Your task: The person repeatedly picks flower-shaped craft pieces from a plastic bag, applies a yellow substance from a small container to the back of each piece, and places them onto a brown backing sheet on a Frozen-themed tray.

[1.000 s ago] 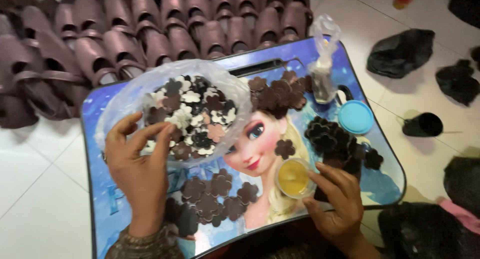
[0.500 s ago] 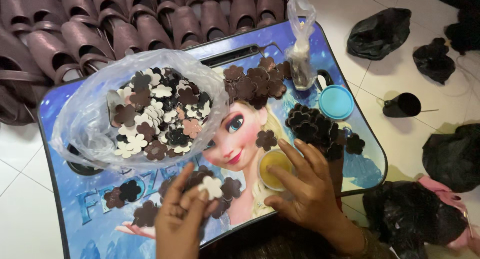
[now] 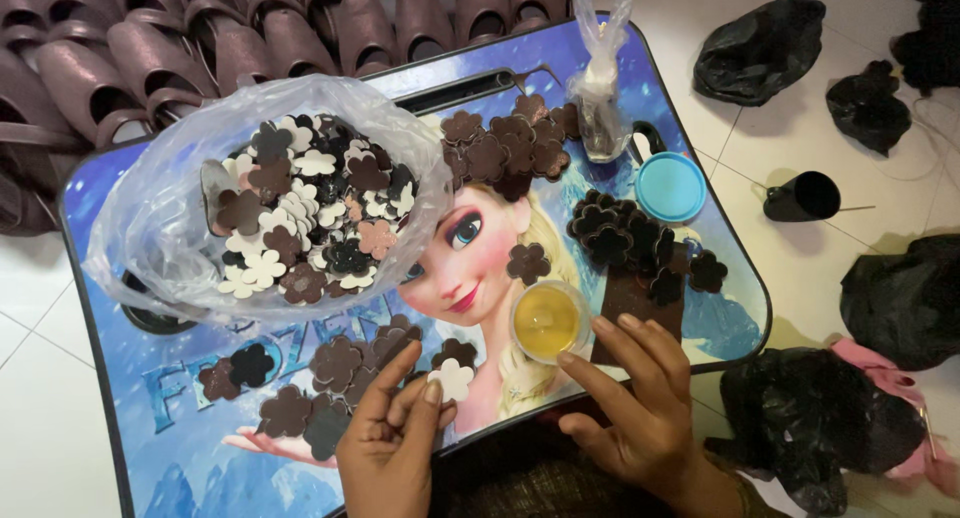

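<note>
My left hand (image 3: 392,446) pinches a white flower-shaped cutout (image 3: 451,379) at the near edge of a blue printed lap tray (image 3: 120,378). Brown and black flower cutouts (image 3: 335,363) lie scattered just left of it. My right hand (image 3: 635,403) rests with spread fingers beside a small clear cup of yellow glue (image 3: 547,321), holding nothing. A clear plastic bag (image 3: 265,198) full of brown, white and black flower cutouts sits on the tray's left half.
A pile of brown flowers (image 3: 505,148), a pile of black ones (image 3: 625,240), a blue lid (image 3: 670,186) and a knotted small bag (image 3: 600,73) lie on the tray. Brown slippers (image 3: 200,28) are stacked behind. Black plastic bags (image 3: 760,48) lie on the tiled floor at right.
My left hand left the plastic bag, came down to the tray's near edge and now pinches a white flower. My right hand shifted slightly beside the glue cup.
</note>
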